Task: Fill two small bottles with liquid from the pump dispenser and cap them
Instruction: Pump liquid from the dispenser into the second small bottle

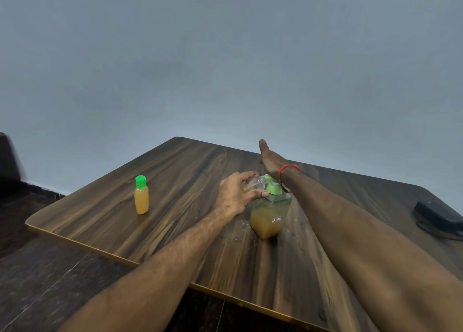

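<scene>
A pump dispenser [269,219] with a green pump head and orange liquid in its lower half stands on the wooden table [175,231]. My left hand [235,193] grips a small clear bottle [254,182], tilted on its side with its mouth toward the pump's spout. My right hand [271,160] is stretched flat above and beyond the pump head, fingers straight, a red thread on the wrist. Whether the palm touches the pump is hidden. A second small bottle [141,196], full of orange liquid and closed with a green cap, stands upright to the left.
Small droplets lie on the table around the dispenser's base. A black object [437,216] with a cable sits near the table's right edge. A grey wall runs behind the table, with dark floor to the left and in front.
</scene>
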